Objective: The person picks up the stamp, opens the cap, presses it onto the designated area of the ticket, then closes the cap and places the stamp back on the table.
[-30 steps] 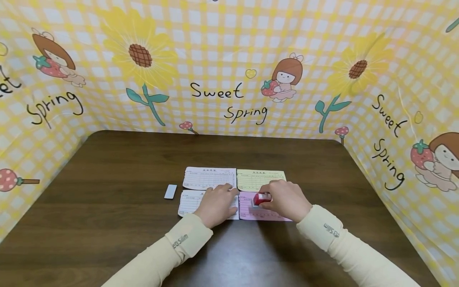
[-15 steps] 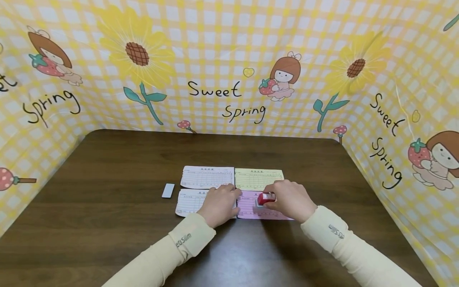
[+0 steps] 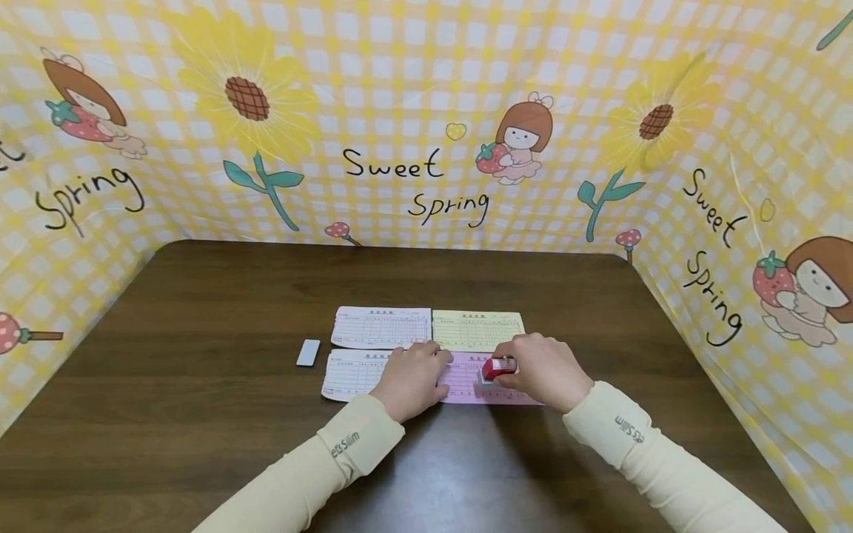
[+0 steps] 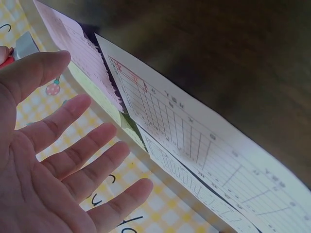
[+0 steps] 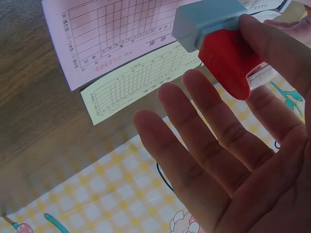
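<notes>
My right hand (image 3: 549,370) pinches a red hand stamp (image 3: 500,367) between thumb and forefinger, over the pink form slip (image 3: 460,379). In the right wrist view the stamp's grey-blue base (image 5: 206,22) points toward the paper, and the other three fingers stretch out free. Spread and relaxed, my left hand (image 3: 412,379) lies over the right part of the front white form slip (image 3: 352,374), fingertips near the pink slip's left edge. The left wrist view shows red marks (image 4: 131,75) at one end of that white slip.
Behind the front slips lie another white slip (image 3: 380,327) and a yellow-green slip (image 3: 474,332), edge to edge. A small flat white block (image 3: 308,352) sits left of them on the brown table (image 3: 233,296). A yellow checked cloth (image 3: 400,89) surrounds the table's back and sides.
The stamp has shifted slightly right across the pink slip, with my right hand. My left hand has stayed near the join of the front slips. The head view has turned slightly.
</notes>
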Motion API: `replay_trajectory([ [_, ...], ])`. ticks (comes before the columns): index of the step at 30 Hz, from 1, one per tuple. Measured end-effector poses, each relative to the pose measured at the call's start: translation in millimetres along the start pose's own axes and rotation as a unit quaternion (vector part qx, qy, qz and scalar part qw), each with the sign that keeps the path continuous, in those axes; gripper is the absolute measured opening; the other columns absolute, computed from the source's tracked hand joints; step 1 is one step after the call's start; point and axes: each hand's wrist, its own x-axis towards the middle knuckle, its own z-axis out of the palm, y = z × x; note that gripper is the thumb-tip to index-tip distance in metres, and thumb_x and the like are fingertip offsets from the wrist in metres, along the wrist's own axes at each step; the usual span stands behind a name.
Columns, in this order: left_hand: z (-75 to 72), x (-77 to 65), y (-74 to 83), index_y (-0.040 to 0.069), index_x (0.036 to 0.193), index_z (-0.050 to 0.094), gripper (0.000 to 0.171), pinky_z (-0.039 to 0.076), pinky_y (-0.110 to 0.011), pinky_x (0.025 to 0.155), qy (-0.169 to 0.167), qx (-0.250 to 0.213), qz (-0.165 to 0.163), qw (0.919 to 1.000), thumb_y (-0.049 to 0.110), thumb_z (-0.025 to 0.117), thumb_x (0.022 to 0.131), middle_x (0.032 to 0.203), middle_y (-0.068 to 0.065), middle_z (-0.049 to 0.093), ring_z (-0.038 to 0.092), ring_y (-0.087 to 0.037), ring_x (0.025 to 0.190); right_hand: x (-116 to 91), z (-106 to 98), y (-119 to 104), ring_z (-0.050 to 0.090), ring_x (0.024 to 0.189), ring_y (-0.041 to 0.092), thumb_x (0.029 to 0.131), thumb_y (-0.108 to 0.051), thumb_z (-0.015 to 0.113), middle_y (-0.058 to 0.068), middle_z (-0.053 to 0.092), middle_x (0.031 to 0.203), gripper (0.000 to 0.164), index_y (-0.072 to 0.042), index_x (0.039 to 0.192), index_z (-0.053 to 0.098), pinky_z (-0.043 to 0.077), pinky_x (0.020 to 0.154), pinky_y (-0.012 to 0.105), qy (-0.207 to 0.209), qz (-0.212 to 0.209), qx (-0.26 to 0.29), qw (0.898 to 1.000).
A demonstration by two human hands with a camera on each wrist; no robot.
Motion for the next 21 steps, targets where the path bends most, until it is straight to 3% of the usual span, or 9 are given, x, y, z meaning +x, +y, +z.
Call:
replay_trajectory([
  [21, 4.4, 6.1, 10.0, 0.006, 0.117, 0.071, 0.035, 0.055, -0.051, 0.08, -0.002, -0.017, 0.008, 0.9998, 0.021, 0.079, 0.086, 0.109, -0.012, 0.068, 0.067, -0.031, 0.099, -8.5, -1.0, 13.6, 0.057, 0.066, 0.013, 0.079, -0.02, 0.088, -0.007, 0.066, 0.076, 0.015, -0.022, 0.083, 0.073, 0.049, 0.054, 0.036, -0.003, -0.008, 0.004, 1.0],
])
